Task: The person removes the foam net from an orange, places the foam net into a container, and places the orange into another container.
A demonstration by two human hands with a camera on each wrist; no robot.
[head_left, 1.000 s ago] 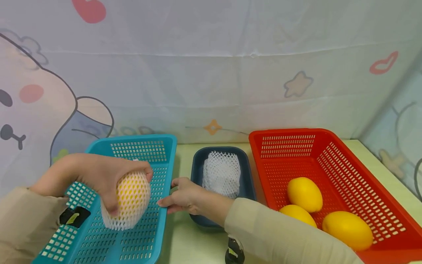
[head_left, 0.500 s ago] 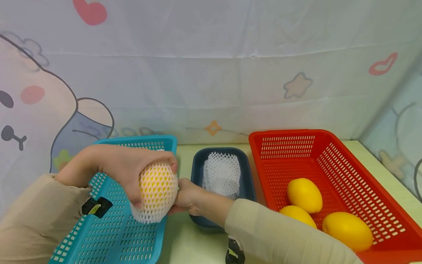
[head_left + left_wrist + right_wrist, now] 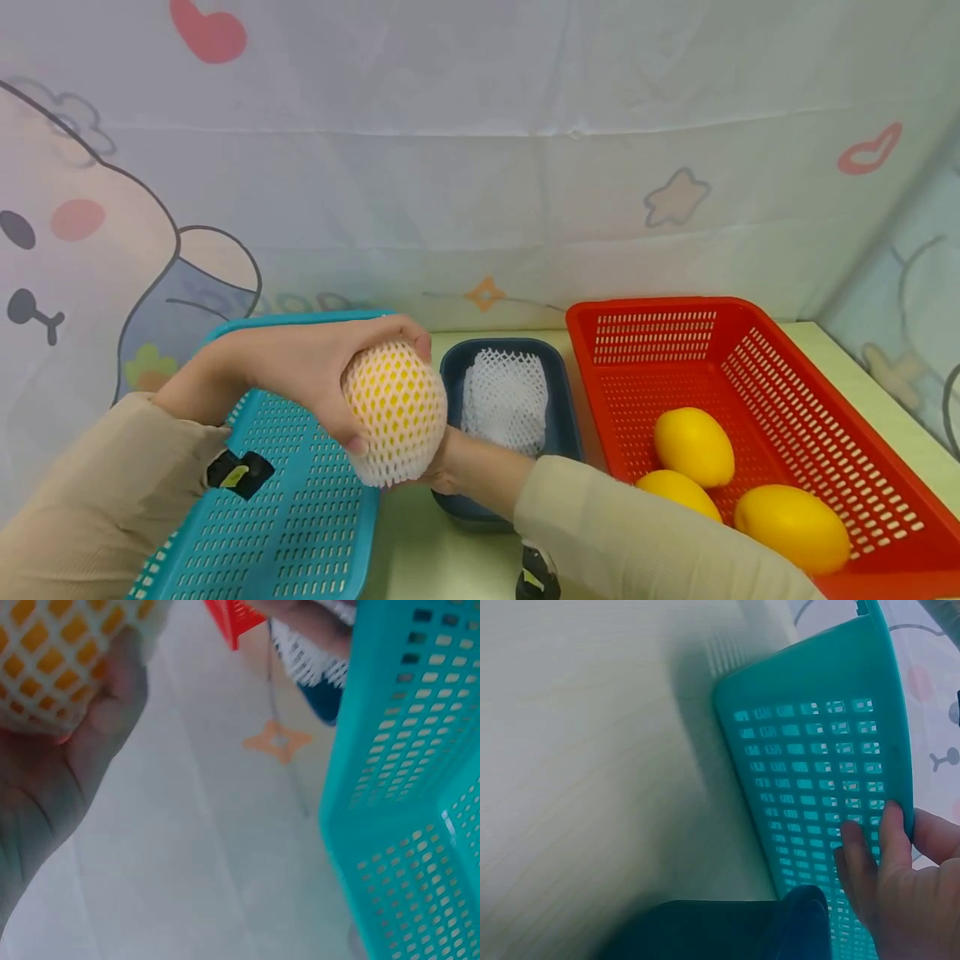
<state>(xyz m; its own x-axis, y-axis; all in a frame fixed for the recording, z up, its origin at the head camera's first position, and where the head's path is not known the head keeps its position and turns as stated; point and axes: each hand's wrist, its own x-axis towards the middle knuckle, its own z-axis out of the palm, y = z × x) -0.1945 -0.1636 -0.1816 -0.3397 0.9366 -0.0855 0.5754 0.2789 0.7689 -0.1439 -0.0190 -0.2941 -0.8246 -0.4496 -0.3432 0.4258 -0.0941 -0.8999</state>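
In the head view my left hand [image 3: 307,358] grips a yellow oval fruit [image 3: 397,412] sheathed in a white foam net. Thumb and fingers are spread round its sides, and the fruit is raised above the right edge of the turquoise basket [image 3: 300,500]. The left wrist view has the thumb pressed against the foam net [image 3: 52,667]. My right hand [image 3: 907,892] pinches the turquoise basket's rim, thumb on one side and fingertips on the slotted outer wall. From the head, the fruit covers most of that hand.
Between the two baskets stands a dark blue tray [image 3: 558,408] bearing white foam nets [image 3: 506,396]. At the right, a red basket [image 3: 637,342] holds several bare yellow fruits [image 3: 693,446]. Behind the table [image 3: 420,550] hangs a printed cloth [image 3: 480,167].
My left hand has carried the netted fruit up and rightward from over the turquoise basket's middle to its right edge, in front of my right hand. The right forearm has stayed in place.
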